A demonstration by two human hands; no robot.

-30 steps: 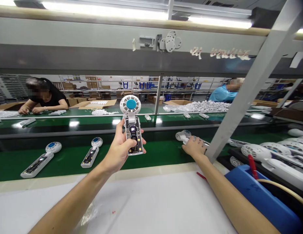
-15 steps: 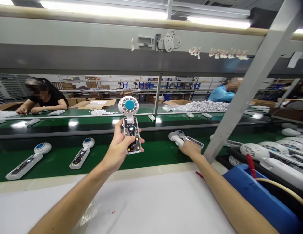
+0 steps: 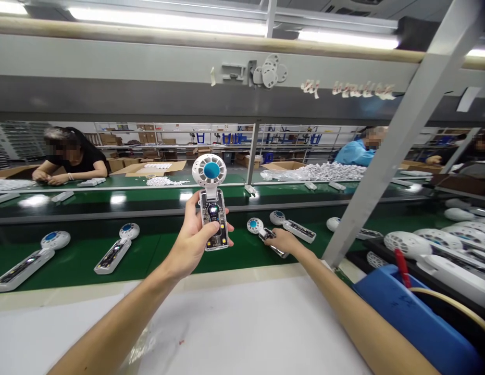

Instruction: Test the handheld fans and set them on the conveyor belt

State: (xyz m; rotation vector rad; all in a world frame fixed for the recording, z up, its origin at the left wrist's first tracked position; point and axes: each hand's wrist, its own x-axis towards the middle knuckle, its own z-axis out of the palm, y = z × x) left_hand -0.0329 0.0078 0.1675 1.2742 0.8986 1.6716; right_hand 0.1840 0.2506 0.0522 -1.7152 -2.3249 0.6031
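Note:
A white handheld fan [image 3: 212, 179] with a blue hub stands upright in my left hand [image 3: 189, 226], whose thumb presses on its exposed circuit board. The board shows a small lit display. Over the green conveyor belt [image 3: 226, 263], my right hand [image 3: 285, 242] is closed on a second handheld fan [image 3: 255, 225], its head pointing away to the left. Just behind that hand lies another handheld fan [image 3: 300, 230] on the belt. Two more fans, a nearer one [image 3: 114, 255] and a farther-left one [image 3: 25, 265], rest on the belt with their boards facing up.
A slanted grey post [image 3: 386, 140] rises at the right. Beside it are a blue bin [image 3: 406, 312] with a red-handled tool [image 3: 401, 268] and rows of fans [image 3: 437, 237]. A white work surface [image 3: 242, 323] lies in front. Two co-workers sit across the line.
My right hand has shifted left, and the fan in it now lies apart from the one behind. Fans on the belt have moved left. My left hand still holds its fan up.

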